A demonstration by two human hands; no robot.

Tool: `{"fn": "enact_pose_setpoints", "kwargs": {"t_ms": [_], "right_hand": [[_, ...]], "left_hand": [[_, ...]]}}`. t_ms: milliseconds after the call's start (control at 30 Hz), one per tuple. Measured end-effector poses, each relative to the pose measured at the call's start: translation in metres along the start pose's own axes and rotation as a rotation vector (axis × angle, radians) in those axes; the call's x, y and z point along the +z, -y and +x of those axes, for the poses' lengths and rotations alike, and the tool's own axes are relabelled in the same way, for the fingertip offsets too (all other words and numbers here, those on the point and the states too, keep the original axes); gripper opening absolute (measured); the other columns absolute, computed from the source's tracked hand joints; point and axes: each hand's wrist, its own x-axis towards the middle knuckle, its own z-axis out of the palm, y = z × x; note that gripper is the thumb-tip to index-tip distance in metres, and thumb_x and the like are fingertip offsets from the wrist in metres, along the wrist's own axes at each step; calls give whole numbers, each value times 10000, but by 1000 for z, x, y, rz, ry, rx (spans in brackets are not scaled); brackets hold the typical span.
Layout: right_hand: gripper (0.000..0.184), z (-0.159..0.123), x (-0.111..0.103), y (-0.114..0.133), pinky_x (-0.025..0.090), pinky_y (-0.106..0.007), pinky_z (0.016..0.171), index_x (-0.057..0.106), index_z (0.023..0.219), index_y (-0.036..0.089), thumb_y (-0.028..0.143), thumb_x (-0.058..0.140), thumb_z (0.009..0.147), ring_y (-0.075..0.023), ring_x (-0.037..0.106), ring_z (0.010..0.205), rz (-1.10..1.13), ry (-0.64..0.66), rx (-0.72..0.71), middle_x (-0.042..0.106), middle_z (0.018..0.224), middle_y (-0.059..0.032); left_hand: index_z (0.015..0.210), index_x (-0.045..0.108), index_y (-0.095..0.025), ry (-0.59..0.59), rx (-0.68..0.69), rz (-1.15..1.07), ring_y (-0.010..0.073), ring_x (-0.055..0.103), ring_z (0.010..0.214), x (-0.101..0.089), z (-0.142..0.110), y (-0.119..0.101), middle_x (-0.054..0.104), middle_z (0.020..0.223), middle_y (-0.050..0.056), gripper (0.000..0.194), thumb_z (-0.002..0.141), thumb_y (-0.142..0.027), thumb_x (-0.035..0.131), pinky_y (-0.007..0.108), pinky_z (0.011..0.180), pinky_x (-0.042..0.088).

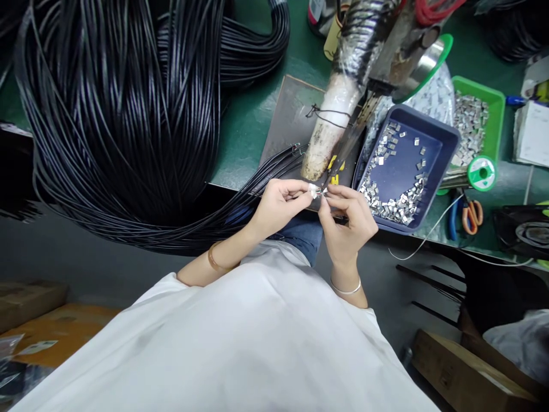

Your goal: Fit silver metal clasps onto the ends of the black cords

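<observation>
My left hand (286, 203) and my right hand (349, 214) meet at the table's front edge, both with fingers pinched. Between the fingertips is a small silver metal piece (318, 193), partly covered by the fingers. Something white shows at my left fingertips; I cannot tell what it is. Just beyond the hands hangs the lower end of a whitish, stained tube (328, 126), beside a dark metal arm. Right of my right hand, a dark blue tray (441, 137) holds many small silver metal shells (401, 206). Black cable ends (283, 160) lie left of the tube.
A large bundle of black cables (124, 103) covers the left side and hangs over the edge. At the right are a green tray (497, 103) of metal parts, a solder wire spool (482, 173) and orange-handled pliers (472, 217). A larger green-rimmed reel (429, 66) stands behind.
</observation>
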Motion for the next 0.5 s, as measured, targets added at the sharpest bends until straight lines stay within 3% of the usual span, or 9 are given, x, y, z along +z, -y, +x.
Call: {"fn": "enact_pose_setpoints", "kwargs": {"t_ms": [267, 500], "right_hand": [[97, -2, 1, -3, 545, -201, 586, 611, 845, 203, 116, 651, 828, -111, 692, 863, 8, 27, -24, 717, 995, -25], [91, -1, -2, -1, 565, -223, 636, 619, 859, 208, 128, 652, 831, -114, 694, 876, 1, 18, -9, 719, 1001, -17]], "left_hand": [[706, 731, -120, -27, -42, 10, 63, 524, 555, -1, 0, 3, 635, 606, -11, 130, 727, -248, 736, 185, 578, 445], [691, 706, -128, -19, -40, -16, 79, 571, 604, 3, 0, -1, 665, 659, 4, 143, 728, -264, 729, 194, 613, 463]]}}
